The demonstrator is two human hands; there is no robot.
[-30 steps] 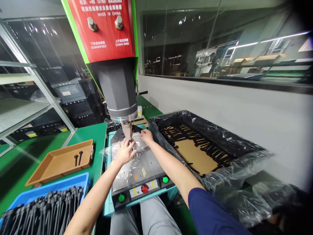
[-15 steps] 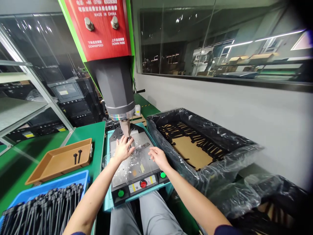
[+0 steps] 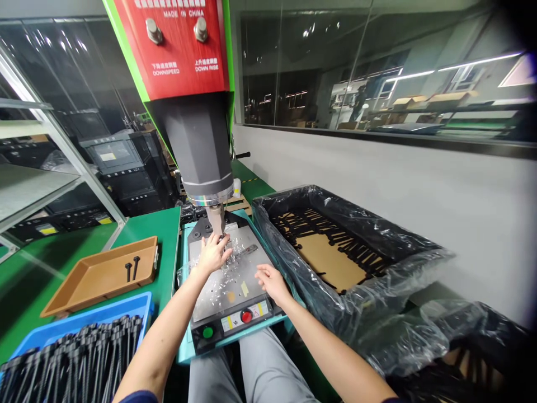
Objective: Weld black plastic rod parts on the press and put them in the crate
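Note:
My left hand (image 3: pixel 212 256) reaches over the metal work plate (image 3: pixel 218 296), fingers spread, fingertips beside the narrow tip of the press head (image 3: pixel 216 219). A small dark piece shows by those fingertips; whether they touch it I cannot make out. My right hand (image 3: pixel 272 284) hovers above the plate's right side, fingers loosely bent and apart, holding nothing visible. Small clear bits (image 3: pixel 230 268) lie scattered over the plate between my hands. Along its front edge sit a green button (image 3: pixel 207 332) and a red button (image 3: pixel 246 317).
To my left stand a blue bin (image 3: pixel 148 305) full of black strap-like parts (image 3: pixel 84 352) and a brown tray (image 3: pixel 100 274) with two black pieces (image 3: pixel 132 268). On the right, a plastic-lined box (image 3: pixel 377 280) holds rows of black parts on cardboard (image 3: pixel 329 260).
My right hand has come slightly down and toward me, and its forearm now covers the right green button. My left hand stays almost in place by the press tip.

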